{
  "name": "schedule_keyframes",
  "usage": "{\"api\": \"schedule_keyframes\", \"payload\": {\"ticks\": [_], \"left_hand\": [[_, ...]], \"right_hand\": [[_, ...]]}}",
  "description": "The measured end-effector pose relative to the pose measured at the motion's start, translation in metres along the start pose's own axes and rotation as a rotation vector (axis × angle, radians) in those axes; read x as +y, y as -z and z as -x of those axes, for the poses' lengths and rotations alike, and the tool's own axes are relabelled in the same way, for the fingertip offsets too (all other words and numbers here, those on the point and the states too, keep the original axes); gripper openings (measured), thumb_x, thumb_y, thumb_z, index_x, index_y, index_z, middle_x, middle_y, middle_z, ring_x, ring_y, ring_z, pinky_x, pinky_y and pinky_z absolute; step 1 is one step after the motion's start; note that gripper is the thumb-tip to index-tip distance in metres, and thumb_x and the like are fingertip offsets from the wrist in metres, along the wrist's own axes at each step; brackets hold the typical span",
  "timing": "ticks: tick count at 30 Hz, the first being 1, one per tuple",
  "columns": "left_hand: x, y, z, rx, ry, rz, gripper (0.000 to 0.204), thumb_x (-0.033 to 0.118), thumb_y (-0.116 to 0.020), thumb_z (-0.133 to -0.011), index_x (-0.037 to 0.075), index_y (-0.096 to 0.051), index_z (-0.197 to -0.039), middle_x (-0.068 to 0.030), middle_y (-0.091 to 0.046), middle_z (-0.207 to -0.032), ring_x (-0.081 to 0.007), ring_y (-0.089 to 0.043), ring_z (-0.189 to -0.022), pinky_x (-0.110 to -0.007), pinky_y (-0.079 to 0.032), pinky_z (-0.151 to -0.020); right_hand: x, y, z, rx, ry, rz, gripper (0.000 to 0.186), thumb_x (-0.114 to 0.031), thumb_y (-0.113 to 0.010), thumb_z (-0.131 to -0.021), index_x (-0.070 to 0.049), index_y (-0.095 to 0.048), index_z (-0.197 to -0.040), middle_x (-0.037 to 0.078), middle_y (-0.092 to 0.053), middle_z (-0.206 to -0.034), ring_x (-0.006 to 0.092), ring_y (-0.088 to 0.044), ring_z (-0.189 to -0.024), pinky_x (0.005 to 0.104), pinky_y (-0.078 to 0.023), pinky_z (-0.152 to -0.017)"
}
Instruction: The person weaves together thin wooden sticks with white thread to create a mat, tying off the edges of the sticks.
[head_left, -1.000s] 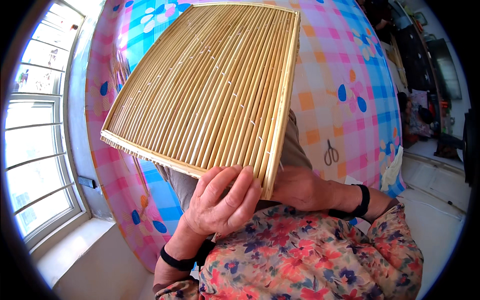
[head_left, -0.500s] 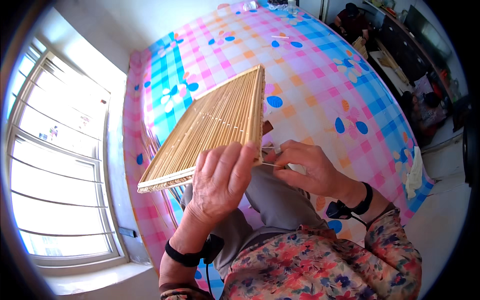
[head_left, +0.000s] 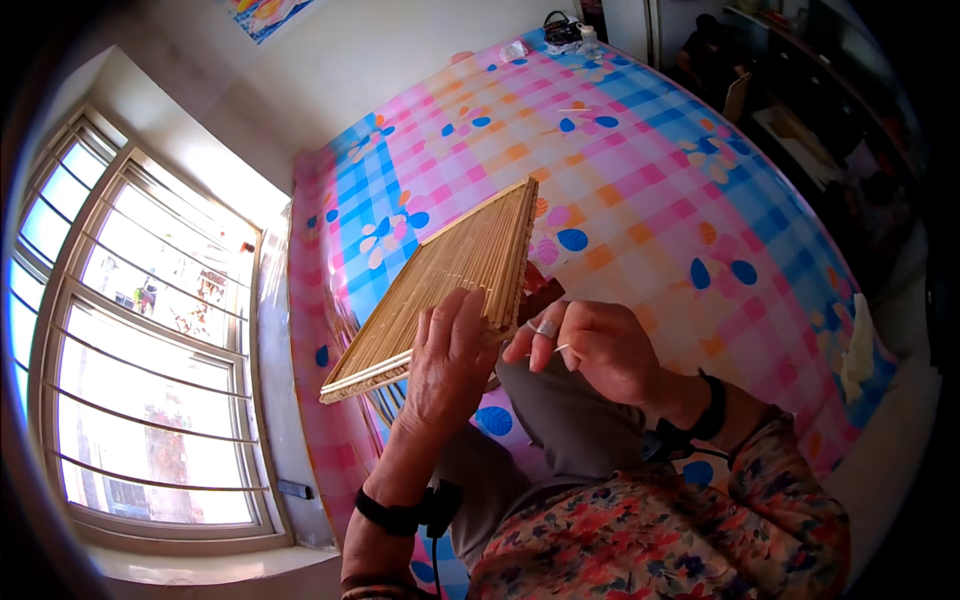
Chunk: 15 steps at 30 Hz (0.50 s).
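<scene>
My left hand (head_left: 445, 365) grips the near edge of a tilted rectangular panel (head_left: 450, 265) made of thin straw-coloured stalks laid side by side, with a raised woven border. Its thumb is out of sight behind the panel. Just right of the near right corner, my right hand (head_left: 610, 345) pinches a thin pale strand (head_left: 562, 348) between curled fingers. A whitish band (head_left: 544, 328) is wrapped round one of its fingers. Behind the corner, partly covered by the panel, shows a dark reddish-brown piece (head_left: 540, 298) that I cannot make out.
Beneath spreads a pink, blue and white checked sheet (head_left: 640, 230) with flower prints. Long thin stalks (head_left: 342, 305) lie left of the panel. A barred window (head_left: 150, 370) fills the left side. A pale cloth (head_left: 857, 350) hangs at the right edge. Another person (head_left: 708, 60) sits far right.
The view has shifted, so the panel appears lower and further right. My right fingers have curled in more, and the strands seen stretching from the panel's corner to them now show only as a short end.
</scene>
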<state>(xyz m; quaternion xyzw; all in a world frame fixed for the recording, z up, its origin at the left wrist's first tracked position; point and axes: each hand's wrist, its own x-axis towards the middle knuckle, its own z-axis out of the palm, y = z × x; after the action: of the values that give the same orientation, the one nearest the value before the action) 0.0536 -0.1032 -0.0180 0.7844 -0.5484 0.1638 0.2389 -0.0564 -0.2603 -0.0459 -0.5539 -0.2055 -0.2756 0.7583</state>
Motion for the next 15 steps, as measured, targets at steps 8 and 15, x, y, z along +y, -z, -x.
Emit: {"api": "schedule_keyframes", "payload": {"ticks": [8,15], "left_hand": [[-0.02,-0.021,0.023,-0.027,-0.027,-0.053,0.044,0.003,-0.061,-0.071,0.0,-0.047,-0.113,-0.0155,-0.057,-0.106,-0.0318,-0.055,-0.1,-0.042,-0.043,-0.085],[-0.012,-0.039,0.03,-0.05,-0.031,-0.116,0.037,0.002,-0.059,-0.073,-0.002,-0.048,-0.109,-0.0166,-0.056,-0.107,-0.0318,-0.057,-0.099,-0.04,-0.044,-0.086]], "right_hand": [[0.0,-0.03,0.016,-0.126,-0.134,0.417,0.021,-0.015,-0.058,-0.085,-0.004,-0.052,-0.067,0.006,-0.049,-0.07,0.0236,-0.047,-0.069,0.0358,-0.038,-0.067],[0.01,-0.039,0.042,-0.164,-0.036,0.6,0.017,-0.011,-0.062,-0.083,-0.005,-0.05,-0.072,0.011,-0.049,-0.072,0.03,-0.047,-0.073,0.0389,-0.038,-0.068]]}}
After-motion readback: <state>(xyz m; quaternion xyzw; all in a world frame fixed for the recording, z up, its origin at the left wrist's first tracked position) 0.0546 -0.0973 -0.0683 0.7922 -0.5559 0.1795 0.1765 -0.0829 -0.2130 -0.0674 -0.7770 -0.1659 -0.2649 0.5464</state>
